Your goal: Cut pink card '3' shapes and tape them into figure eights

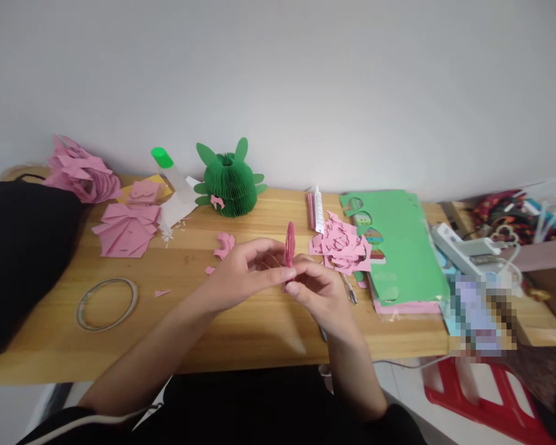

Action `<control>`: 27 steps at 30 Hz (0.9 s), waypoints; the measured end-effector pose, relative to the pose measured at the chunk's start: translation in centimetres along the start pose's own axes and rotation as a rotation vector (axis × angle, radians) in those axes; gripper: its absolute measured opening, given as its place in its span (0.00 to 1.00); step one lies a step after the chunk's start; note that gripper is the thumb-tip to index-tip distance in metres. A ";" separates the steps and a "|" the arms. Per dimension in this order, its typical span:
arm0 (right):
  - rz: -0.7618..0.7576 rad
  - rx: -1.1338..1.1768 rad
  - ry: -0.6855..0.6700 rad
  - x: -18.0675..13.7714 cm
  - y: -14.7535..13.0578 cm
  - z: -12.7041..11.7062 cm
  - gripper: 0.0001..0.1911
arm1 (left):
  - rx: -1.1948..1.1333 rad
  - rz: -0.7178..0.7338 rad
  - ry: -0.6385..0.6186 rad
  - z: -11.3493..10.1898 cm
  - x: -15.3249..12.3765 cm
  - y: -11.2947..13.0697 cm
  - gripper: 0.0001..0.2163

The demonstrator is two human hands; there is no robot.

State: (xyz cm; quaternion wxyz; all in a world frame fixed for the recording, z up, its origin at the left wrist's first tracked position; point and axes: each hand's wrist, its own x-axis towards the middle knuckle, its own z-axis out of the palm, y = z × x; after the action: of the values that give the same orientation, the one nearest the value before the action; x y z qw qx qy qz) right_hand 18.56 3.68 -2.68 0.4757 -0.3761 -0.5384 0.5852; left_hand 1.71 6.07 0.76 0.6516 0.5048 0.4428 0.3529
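Note:
Above the middle of the table, my left hand and my right hand both pinch a thin stack of pink paper cutouts. The stack is held on edge, its layers facing sideways, with its lower end partly hidden by my fingers. Behind my hands stands a green honeycomb paper figure with leaf-shaped ears and side pieces. A small pink curved piece shows on its front. Just left of my left hand lies another curved pink paper piece.
Pink scraps, a white tube and green paper sheets lie to the right. On the left are a tape roll, folded pink paper and a green-capped bottle. A red stool stands below right.

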 end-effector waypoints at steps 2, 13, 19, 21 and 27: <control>-0.011 0.021 -0.008 0.0 -0.1 0.0 0.05 | 0.000 0.000 -0.006 0.0 -0.2 0.1 0.13; -0.035 0.087 -0.066 0.0 -0.2 -0.3 0.06 | -0.053 -0.028 -0.001 -0.5 -0.7 -0.1 0.15; -0.022 0.089 -0.079 -0.2 -0.3 -0.3 0.06 | -0.063 -0.021 0.017 -0.6 -0.7 0.0 0.14; -0.014 0.069 -0.070 -0.2 -0.2 -0.4 0.08 | -0.076 -0.031 0.027 -0.7 -0.8 0.0 0.14; 0.020 0.030 -0.065 -0.4 0.1 -0.7 0.11 | -0.085 -0.046 0.032 -1.0 -1.1 -0.2 0.15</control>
State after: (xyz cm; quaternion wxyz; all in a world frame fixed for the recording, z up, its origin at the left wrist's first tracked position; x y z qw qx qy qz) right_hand 19.28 3.50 -2.87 0.4576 -0.3553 -0.5409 0.6097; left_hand 0.35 5.34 0.68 0.6730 0.4607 0.4495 0.3643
